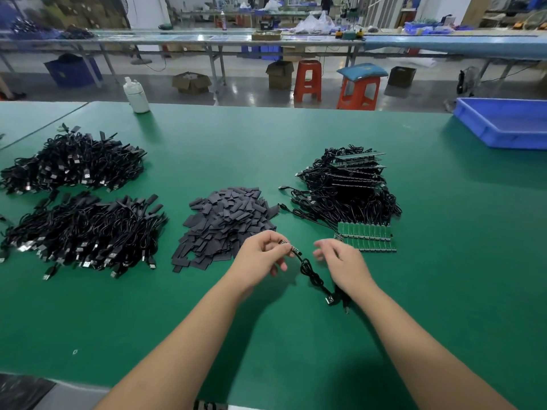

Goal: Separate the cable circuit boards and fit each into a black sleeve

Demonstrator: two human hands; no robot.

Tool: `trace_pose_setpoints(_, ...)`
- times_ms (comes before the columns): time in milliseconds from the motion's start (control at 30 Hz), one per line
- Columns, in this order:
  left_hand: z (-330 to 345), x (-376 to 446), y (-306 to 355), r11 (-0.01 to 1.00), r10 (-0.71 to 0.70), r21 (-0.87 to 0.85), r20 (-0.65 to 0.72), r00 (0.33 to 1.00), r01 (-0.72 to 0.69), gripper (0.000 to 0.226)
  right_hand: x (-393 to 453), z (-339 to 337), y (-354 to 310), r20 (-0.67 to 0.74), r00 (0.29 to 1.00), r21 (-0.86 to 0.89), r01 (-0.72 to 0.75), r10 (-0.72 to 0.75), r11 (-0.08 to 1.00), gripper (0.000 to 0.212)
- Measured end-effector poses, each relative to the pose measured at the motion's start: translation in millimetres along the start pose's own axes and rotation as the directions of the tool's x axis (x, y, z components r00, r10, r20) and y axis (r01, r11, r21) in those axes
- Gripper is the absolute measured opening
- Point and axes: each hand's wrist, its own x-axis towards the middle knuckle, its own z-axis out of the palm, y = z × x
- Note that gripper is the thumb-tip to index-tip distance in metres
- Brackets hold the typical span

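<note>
My left hand [263,255] pinches the small circuit board end [291,249] of a black cable [313,276]; the cable droops to the green table and ends in a USB plug [331,300]. Just to the right, my right hand [340,258] hovers with relaxed, blurred fingers and holds nothing. Behind my left hand lies a heap of flat black sleeves [228,226]. A joined strip of green circuit boards [367,236] with black cables attached lies beyond my right hand.
More unseparated board strips sit on the cable pile [352,184] at centre right. Two big piles of black cables [77,226] fill the left side. A blue tray [500,125] stands far right, a white bottle [136,96] at the table's far edge.
</note>
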Motion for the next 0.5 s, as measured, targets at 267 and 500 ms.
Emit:
trace_pose_setpoints(267, -17, 7, -14, 0.987, -0.142, -0.092, -0.102, 0.985, 0.132, 0.008, -10, 18, -17, 0.399, 0.916, 0.348, -0.195, 0.044, 0.917, 0.040)
trace_pose_setpoints(500, -19, 2, -20, 0.986, -0.156, 0.046, -0.048, 0.987, 0.158, 0.008, -18, 50, -18, 0.321, 0.944, 0.351, -0.193, 0.076, 0.916, 0.019)
